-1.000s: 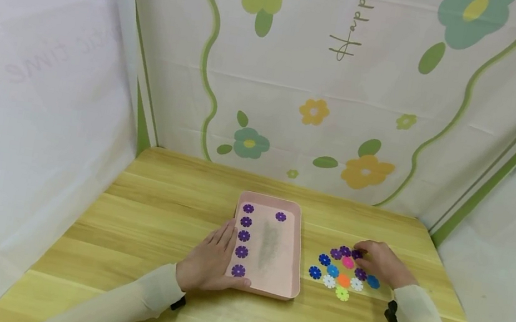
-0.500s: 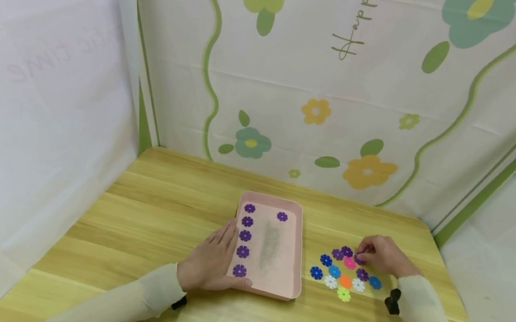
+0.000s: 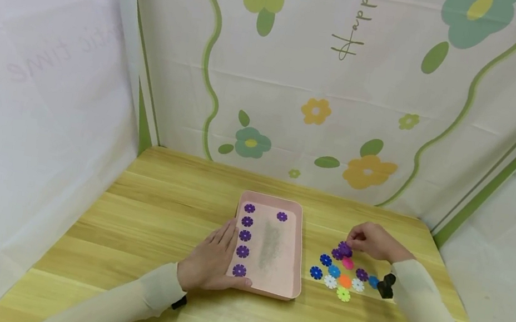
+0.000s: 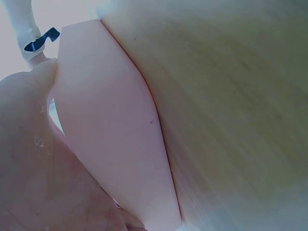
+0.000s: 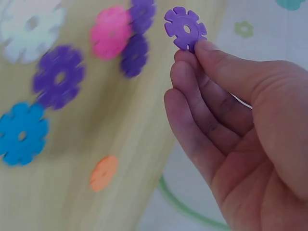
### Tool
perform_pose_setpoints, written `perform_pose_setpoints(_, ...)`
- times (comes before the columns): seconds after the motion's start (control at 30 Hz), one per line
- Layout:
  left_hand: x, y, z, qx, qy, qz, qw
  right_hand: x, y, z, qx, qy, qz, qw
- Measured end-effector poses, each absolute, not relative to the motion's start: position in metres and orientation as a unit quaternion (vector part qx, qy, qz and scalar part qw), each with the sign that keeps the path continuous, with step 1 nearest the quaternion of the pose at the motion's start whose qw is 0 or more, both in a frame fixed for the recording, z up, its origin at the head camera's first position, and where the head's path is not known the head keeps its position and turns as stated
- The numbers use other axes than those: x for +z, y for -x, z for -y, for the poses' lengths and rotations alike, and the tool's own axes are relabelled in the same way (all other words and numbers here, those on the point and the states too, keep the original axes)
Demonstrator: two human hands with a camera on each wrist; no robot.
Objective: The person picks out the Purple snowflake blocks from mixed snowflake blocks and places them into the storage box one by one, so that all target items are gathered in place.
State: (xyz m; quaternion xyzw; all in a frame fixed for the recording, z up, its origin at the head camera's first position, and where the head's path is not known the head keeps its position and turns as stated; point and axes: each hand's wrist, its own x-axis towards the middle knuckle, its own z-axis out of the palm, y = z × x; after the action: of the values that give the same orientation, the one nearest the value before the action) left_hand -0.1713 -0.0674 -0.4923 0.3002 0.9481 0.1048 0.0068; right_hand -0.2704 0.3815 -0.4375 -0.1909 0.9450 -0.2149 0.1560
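Between the thumb and forefinger of my right hand (image 3: pixel 379 242) is a purple flower-shaped plastic disc (image 5: pixel 177 23) with notched petals and a centre hole. In the head view it is raised over the loose discs, overlapping other purple discs (image 3: pixel 337 254). My left hand (image 3: pixel 209 260) rests along the left side of a pink tray (image 3: pixel 279 282), fingers extended, thumb over its near rim. The left wrist view shows the tray's outer wall (image 4: pixel 110 115) beside the palm. Inside the tray, several purple discs (image 3: pixel 245 235) form a column at the left; one purple disc (image 3: pixel 282 216) lies at the far right.
Right of the tray lie loose discs: dark blue (image 3: pixel 316 273), light blue (image 3: pixel 334 271), pink (image 3: pixel 348 263), orange (image 3: pixel 345 281), white (image 3: pixel 330 282) and yellow (image 3: pixel 344 294). Printed cloth walls (image 3: pixel 273 67) surround the wooden table (image 3: pixel 171 198) at the back and sides.
My right hand has picked up a purple disc from the right end of the purple group, lifting it and moving left. My left hand and the tray have stayed in place.
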Motion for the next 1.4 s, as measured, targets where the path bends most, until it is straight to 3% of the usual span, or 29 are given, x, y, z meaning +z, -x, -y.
perform_pose_setpoints(0.67, -0.491, 0.173, 0.068, 0.087, -0.290, -0.953, 0.023, -0.403, 0.307, -0.262, -0.167, 0.272, -0.933, 0.166)
perform_pose_setpoints(1.0, -0.491, 0.175, 0.068, 0.090, -0.286, -0.953, 0.028, -0.417, 0.324, -0.221, -0.161, 0.288, -0.926, 0.181)
perform_pose_setpoints(1.4, -0.492, 0.175, 0.067, 0.082, -0.287, -0.954, 0.023, -0.445, 0.336, -0.206, -0.125, 0.284, -0.935, 0.169)
